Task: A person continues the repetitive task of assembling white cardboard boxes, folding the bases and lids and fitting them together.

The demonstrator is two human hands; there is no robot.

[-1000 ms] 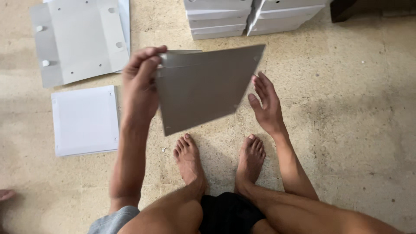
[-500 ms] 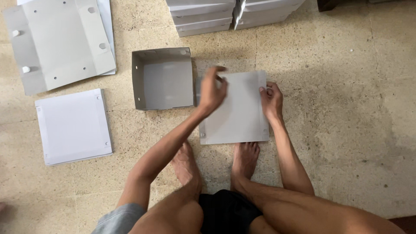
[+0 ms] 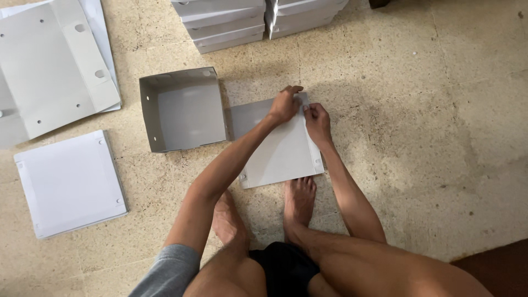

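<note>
A flat grey cardboard sheet [image 3: 278, 151] lies on the floor just beyond my bare feet. My left hand [image 3: 285, 103] and my right hand [image 3: 317, 122] meet at its far right corner, fingers pinching the sheet's edge flap there. To the left of the sheet stands a folded-up open grey box [image 3: 181, 110], its hollow facing up, touching the sheet's left edge.
Flat grey box blanks [image 3: 49, 66] lie at the far left, and a white flat sheet [image 3: 69, 184] lies nearer on the left. Stacks of finished grey boxes [image 3: 258, 19] stand at the far edge. The floor is speckled beige stone [image 3: 429, 110].
The grey sheet, held up in both hands a second ago, now lies flat on the floor. Both hands have moved to its far right corner. The open box has come into view.
</note>
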